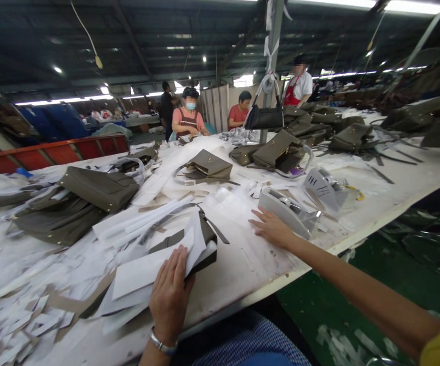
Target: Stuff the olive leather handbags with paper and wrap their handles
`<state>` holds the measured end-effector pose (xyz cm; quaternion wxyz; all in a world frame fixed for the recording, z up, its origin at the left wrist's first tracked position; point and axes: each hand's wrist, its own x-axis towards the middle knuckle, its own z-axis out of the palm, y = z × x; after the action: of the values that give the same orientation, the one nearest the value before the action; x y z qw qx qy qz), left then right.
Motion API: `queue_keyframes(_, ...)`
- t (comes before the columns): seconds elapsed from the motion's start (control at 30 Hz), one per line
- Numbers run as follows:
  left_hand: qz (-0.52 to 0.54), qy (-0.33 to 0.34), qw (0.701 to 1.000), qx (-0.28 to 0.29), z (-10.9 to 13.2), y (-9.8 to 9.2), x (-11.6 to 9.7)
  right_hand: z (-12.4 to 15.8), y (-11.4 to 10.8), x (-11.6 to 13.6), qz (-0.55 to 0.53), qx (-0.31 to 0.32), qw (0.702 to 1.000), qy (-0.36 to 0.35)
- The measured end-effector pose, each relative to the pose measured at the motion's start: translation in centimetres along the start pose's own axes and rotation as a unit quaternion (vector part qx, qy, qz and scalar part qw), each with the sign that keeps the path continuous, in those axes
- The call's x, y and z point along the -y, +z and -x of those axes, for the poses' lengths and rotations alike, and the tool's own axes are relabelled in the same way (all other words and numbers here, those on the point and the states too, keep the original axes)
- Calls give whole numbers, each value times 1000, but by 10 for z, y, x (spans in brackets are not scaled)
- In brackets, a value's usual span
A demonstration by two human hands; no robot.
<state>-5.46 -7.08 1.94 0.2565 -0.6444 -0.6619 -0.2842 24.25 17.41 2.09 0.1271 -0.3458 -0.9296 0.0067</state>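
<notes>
An olive handbag (pixel 209 236) lies on the table in front of me, partly covered by white paper sheets (pixel 143 272). My left hand (pixel 172 292) grips it, with fingers together over the paper and the thumb low at the bag's edge. A clear-wrapped strap (pixel 162 219) loops behind this bag. My right hand (pixel 272 227) stretches out flat at the left side of a grey tape dispenser (pixel 284 211), fingers spread and holding nothing. Whether its fingertips touch the dispenser I cannot tell.
A second tape dispenser (pixel 324 188) stands farther right. Olive bags are stacked at left (pixel 99 188), and another bag (pixel 209 165) lies ahead. Paper scraps (pixel 25 325) litter the left front. A black bag (pixel 264 117) hangs from a post; co-workers (pixel 188 119) are across the table.
</notes>
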Motion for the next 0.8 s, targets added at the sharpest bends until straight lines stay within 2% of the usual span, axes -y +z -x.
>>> queue_keyframes(0.13,1,-3,1000,2,0,-1,1,-14,8,-6,-58,15,998,-15)
queue_keyframes(0.27,1,-3,1000,1,-1,-2,0,-26,-4,4,-79,13,997,-20)
queue_keyframes(0.43,4,-11,1000,-4,-5,-5,1,-35,-14,31,-106,24,994,31)
queue_keyframes(0.57,2,-20,1000,-5,-8,-7,3,-42,-13,34,-117,51,989,78)
queue_keyframes(0.7,-1,-20,1000,-14,-8,-7,3,-51,-26,29,-114,8,986,120)
queue_keyframes(0.8,-3,-21,1000,-23,-9,-7,4,-49,-42,46,-122,-26,986,113)
